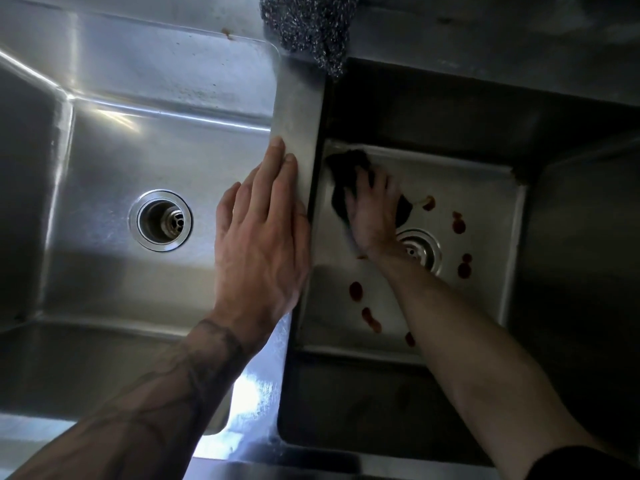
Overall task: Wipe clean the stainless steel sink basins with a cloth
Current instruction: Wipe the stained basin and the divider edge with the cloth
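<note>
The left basin (166, 147) is pale silver-grey steel streaked with white glare, its drain ring (160, 220) a brighter polished silver, while the right basin (485, 202) is a duller, shadowed grey dotted with dark red-brown spots (459, 225). The cloth (346, 171) in it is black, and the scourer (308, 29) on the rim above is a tangle of glinting grey wire curls. A dark grey tattoo (180, 382) patterns the left forearm, with a band at the wrist, and the right sleeve (588, 462) is black.
</note>
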A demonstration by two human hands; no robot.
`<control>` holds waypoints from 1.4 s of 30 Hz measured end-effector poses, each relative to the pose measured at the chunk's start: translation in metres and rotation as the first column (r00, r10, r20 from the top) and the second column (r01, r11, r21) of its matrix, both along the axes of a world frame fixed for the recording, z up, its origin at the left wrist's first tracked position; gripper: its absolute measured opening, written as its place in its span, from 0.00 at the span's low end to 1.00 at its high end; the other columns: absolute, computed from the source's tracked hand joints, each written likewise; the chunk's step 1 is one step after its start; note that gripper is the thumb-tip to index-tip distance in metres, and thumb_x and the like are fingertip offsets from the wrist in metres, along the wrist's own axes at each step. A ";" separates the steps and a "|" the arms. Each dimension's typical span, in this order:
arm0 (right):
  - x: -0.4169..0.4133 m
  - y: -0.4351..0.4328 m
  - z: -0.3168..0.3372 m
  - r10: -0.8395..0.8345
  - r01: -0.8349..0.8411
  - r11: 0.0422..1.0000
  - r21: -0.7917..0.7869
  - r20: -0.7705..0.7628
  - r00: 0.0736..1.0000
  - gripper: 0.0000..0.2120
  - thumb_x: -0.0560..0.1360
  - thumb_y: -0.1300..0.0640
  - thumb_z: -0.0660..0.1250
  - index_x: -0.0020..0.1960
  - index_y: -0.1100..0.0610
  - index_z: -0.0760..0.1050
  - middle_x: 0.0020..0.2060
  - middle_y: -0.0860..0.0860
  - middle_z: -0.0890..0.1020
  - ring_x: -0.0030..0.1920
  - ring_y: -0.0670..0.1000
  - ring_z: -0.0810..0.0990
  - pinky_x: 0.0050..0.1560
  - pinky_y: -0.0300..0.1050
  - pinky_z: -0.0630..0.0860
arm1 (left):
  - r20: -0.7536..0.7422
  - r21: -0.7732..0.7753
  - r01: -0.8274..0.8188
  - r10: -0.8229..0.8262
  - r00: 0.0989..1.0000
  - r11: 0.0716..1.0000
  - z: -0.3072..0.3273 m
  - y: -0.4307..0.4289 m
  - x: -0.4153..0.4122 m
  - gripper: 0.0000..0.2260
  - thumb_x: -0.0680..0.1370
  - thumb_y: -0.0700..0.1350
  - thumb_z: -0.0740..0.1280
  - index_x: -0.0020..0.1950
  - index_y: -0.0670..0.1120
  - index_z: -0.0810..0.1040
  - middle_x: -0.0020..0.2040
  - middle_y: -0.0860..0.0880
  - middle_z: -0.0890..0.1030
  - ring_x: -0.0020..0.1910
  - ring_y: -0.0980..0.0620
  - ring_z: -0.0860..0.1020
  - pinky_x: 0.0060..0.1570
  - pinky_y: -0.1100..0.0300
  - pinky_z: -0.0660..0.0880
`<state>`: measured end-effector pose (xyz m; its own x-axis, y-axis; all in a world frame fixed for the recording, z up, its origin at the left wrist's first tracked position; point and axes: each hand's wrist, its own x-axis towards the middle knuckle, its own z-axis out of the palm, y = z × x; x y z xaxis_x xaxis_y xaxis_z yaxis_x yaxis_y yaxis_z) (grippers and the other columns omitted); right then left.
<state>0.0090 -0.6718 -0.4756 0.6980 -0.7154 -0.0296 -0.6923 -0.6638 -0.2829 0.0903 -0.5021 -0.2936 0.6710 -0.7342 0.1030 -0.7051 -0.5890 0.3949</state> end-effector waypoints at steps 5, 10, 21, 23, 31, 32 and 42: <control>-0.063 0.015 0.002 0.478 -0.478 0.878 0.025 0.006 0.878 0.21 0.80 0.50 0.61 0.71 0.56 0.73 0.64 0.57 0.75 0.56 0.61 0.73 0.59 0.57 0.74 | -0.001 -0.002 0.007 -0.007 1.000 1.000 0.001 0.000 0.000 0.22 0.86 0.45 0.57 0.79 0.39 0.71 0.83 0.42 0.66 0.76 0.42 0.73 0.71 0.39 0.71; -0.023 -0.015 -0.006 -0.008 0.008 1.000 -0.007 0.006 1.000 0.21 0.81 0.48 0.62 0.71 0.55 0.72 0.66 0.58 0.73 0.60 0.59 0.69 0.62 0.52 0.68 | 0.009 0.002 0.003 -0.003 1.000 1.000 0.000 0.000 0.001 0.22 0.86 0.46 0.56 0.78 0.40 0.71 0.83 0.43 0.66 0.76 0.42 0.73 0.71 0.40 0.70; -0.045 -0.003 -0.004 0.223 -0.223 0.975 0.015 0.009 0.975 0.20 0.80 0.51 0.62 0.70 0.55 0.73 0.64 0.57 0.74 0.59 0.60 0.70 0.60 0.56 0.73 | 0.003 0.014 -0.002 0.002 1.000 1.000 0.002 -0.001 0.000 0.22 0.86 0.45 0.56 0.78 0.40 0.71 0.83 0.44 0.66 0.76 0.42 0.73 0.71 0.40 0.70; -0.019 0.001 -0.003 0.011 -0.011 1.000 0.023 0.022 1.000 0.21 0.80 0.50 0.63 0.71 0.55 0.72 0.65 0.58 0.73 0.59 0.59 0.69 0.62 0.52 0.70 | 0.001 0.012 -0.007 0.007 1.000 1.000 0.002 -0.001 0.000 0.22 0.86 0.46 0.56 0.78 0.40 0.71 0.83 0.43 0.66 0.76 0.42 0.72 0.71 0.39 0.70; -0.091 0.029 -0.001 0.557 -0.557 0.830 0.011 0.035 0.830 0.20 0.78 0.51 0.65 0.68 0.57 0.75 0.61 0.58 0.77 0.55 0.59 0.71 0.57 0.56 0.74 | 0.018 0.013 -0.017 0.017 1.000 1.000 0.004 -0.002 -0.001 0.21 0.86 0.45 0.56 0.78 0.40 0.71 0.83 0.43 0.67 0.75 0.42 0.73 0.71 0.41 0.70; -0.081 0.018 -0.003 0.458 -0.458 0.889 0.007 0.039 0.888 0.20 0.79 0.51 0.65 0.68 0.56 0.75 0.62 0.58 0.76 0.56 0.59 0.71 0.58 0.57 0.74 | 0.019 0.005 -0.014 0.014 1.000 1.000 0.003 -0.003 -0.001 0.21 0.86 0.45 0.57 0.78 0.40 0.72 0.82 0.43 0.67 0.75 0.42 0.74 0.71 0.42 0.70; -0.101 0.057 0.003 0.609 -0.610 0.792 0.029 0.024 0.792 0.20 0.79 0.52 0.64 0.68 0.58 0.76 0.63 0.58 0.77 0.55 0.61 0.73 0.58 0.54 0.72 | 0.015 0.019 -0.008 0.008 1.000 1.000 0.004 -0.002 0.000 0.21 0.86 0.45 0.56 0.79 0.41 0.71 0.83 0.44 0.66 0.74 0.42 0.74 0.71 0.44 0.70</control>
<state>-0.0917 -0.6145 -0.4728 0.9896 -0.1401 -0.0335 -0.1434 -0.9370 -0.3185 0.0901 -0.5036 -0.2893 0.6757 -0.7305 0.0990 -0.7057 -0.6021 0.3734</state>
